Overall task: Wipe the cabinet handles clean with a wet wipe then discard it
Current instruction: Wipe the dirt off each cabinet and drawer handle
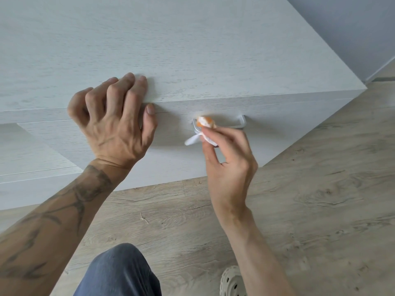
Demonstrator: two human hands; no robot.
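Observation:
A pale wood-grain cabinet [171, 50] fills the upper view. On its front sits a silver bar handle [233, 124]. My right hand [226, 165] pinches a white wet wipe [205, 133] wrapped around the handle's left end, with a loose tail hanging below. A fingertip shows orange through the wipe. My left hand [113, 120] rests on the cabinet's top front edge, fingers spread on top and the thumb pressing the front face, holding nothing.
Light wood-plank floor [310, 199] lies below and to the right. My knee in blue trousers [119, 272] and a pale perforated shoe [232, 282] are at the bottom. A grey wall [352, 28] stands right of the cabinet's corner.

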